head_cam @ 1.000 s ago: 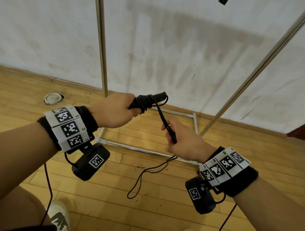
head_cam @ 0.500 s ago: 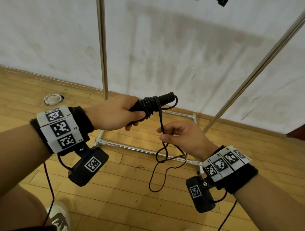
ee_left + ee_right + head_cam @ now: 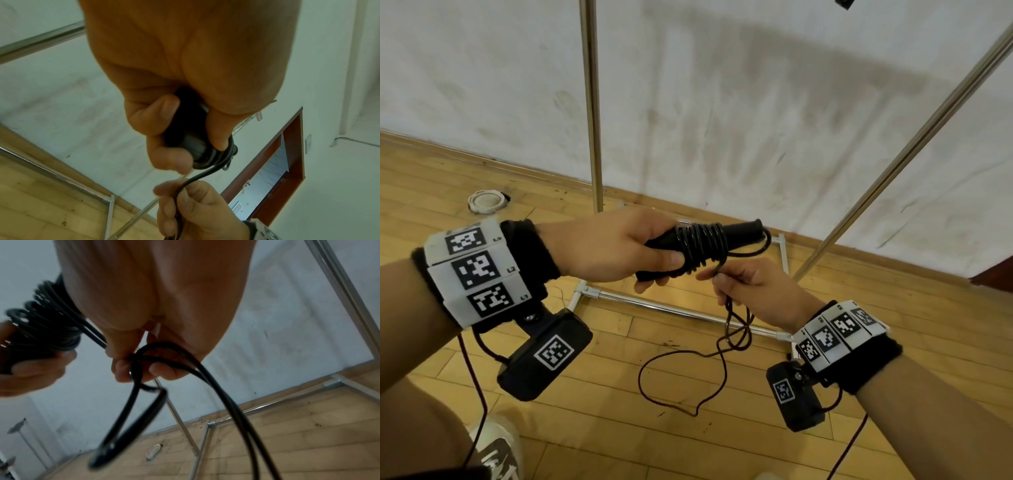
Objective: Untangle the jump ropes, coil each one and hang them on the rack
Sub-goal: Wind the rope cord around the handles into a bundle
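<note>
Black jump rope wound tight round its handles, gripped in left hand at chest height; right hand pinches the loose cord below, slack dangling over wood floor.

I am standing in a bare indoor room, something like an empty hall. A pale wooden plank floor meets a stained white wall at a wooden skirting board. A plain metal rack stands against it. A red-brown door frame opens nearby.
</note>
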Demonstrator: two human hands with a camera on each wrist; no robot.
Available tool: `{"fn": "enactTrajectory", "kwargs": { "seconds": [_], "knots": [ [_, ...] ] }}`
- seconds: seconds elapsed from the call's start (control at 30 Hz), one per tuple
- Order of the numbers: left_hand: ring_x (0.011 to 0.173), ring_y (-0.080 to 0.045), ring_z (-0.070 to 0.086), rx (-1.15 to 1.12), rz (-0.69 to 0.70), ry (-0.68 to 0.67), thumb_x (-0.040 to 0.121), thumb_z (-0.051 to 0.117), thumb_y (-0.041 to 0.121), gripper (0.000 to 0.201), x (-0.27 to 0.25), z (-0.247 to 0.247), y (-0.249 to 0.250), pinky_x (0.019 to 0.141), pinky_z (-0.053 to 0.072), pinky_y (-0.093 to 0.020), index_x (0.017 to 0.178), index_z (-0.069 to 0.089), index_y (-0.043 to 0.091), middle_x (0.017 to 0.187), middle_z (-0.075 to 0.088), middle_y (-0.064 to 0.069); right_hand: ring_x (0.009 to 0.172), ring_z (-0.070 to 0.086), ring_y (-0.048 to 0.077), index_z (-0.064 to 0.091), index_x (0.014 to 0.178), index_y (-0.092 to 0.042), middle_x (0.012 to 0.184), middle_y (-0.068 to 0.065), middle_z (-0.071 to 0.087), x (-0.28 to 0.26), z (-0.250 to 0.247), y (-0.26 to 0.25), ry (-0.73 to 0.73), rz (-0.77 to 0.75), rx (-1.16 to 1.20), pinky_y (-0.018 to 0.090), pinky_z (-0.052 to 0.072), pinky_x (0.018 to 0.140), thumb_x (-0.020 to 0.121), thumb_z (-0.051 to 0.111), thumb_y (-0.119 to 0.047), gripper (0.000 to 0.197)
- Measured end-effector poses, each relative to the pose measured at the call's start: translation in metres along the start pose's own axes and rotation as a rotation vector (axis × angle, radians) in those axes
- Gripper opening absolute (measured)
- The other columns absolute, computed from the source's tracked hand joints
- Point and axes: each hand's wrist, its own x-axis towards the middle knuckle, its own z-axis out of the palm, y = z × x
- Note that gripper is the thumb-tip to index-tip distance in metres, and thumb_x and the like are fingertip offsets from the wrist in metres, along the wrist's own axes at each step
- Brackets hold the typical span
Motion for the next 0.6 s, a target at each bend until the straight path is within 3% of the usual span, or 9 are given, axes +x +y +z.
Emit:
{"fn": "enactTrajectory", "kwargs": {
  "seconds": [0.1,0.13,0.2,0.27,0.4,0.53,0.6],
  "knots": [
    [0.064,-0.017,0.063,-0.039,-0.011,-0.112,0.099,0.056,0.017,0.005,-0.001,0.003,0.001,0.062,0.049,-0.025,0.096,0.06,0.015,0.076,0.066,-0.003,0.058,0.055,0.011,0.069,0.09,-0.022,0.077,0.015,0.065,0.001,0.0,0.001,-0.027,0.002,-0.062,0.027,0.051,0.059,0.1,0.051,-0.031,0.023],
    [0.063,-0.015,0.063,-0.037,-0.017,-0.142,0.099,0.056,0.016,0.006,-0.001,0.004,0.001,0.062,0.048,-0.025,0.095,0.06,0.015,0.076,0.066,-0.002,0.055,0.054,0.01,0.069,0.086,-0.019,0.075,0.014,0.066,0.001,-0.001,0.002,-0.039,0.017,-0.102,0.024,0.048,0.054,0.098,0.052,-0.032,0.025],
    [0.062,-0.016,0.062,-0.015,-0.045,-0.217,0.1,0.056,0.017,0.008,-0.002,0.005,0.001,0.062,0.048,-0.023,0.094,0.06,0.015,0.076,0.067,-0.002,0.061,0.059,0.01,0.07,0.083,-0.016,0.072,0.002,0.068,0.002,-0.005,0.005,-0.091,0.076,-0.231,0.022,0.049,0.06,0.094,0.06,-0.028,0.019],
    [0.062,-0.016,0.061,0.017,-0.092,-0.307,0.1,0.056,0.019,0.009,-0.002,0.009,0.0,0.059,0.048,-0.018,0.093,0.061,0.016,0.077,0.067,-0.002,0.069,0.061,0.016,0.066,0.08,-0.014,0.074,0.001,0.065,0.004,-0.009,0.009,-0.153,0.121,-0.363,0.027,0.049,0.068,0.09,0.066,-0.022,0.013],
    [0.061,-0.008,0.062,0.21,-0.183,-0.386,0.099,0.055,0.027,0.012,0.005,0.027,-0.008,0.056,0.047,-0.017,0.091,0.059,0.02,0.078,0.067,-0.002,0.05,0.048,0.004,0.056,0.072,-0.017,0.064,-0.003,0.055,0.006,-0.015,0.007,-0.081,0.179,-0.388,0.017,0.04,0.049,0.085,0.068,-0.049,0.037],
    [0.062,-0.009,0.063,0.381,-0.259,-0.382,0.098,0.053,0.033,0.014,0.016,0.04,-0.021,0.062,0.055,-0.028,0.091,0.058,0.022,0.085,0.07,-0.004,0.052,0.045,0.005,0.056,0.074,-0.022,0.062,-0.007,0.052,0.009,-0.015,-0.001,-0.058,0.15,-0.375,0.027,0.042,0.054,0.091,0.062,-0.047,0.03],
    [0.058,-0.01,0.061,0.428,-0.301,-0.354,0.099,0.052,0.033,0.015,0.02,0.04,-0.027,0.057,0.053,-0.026,0.09,0.057,0.021,0.085,0.07,-0.007,0.054,0.051,0.005,0.059,0.076,-0.026,0.06,-0.01,0.056,0.01,-0.015,-0.006,-0.07,0.155,-0.318,0.027,0.046,0.057,0.094,0.059,-0.04,0.023]
  ]
}}
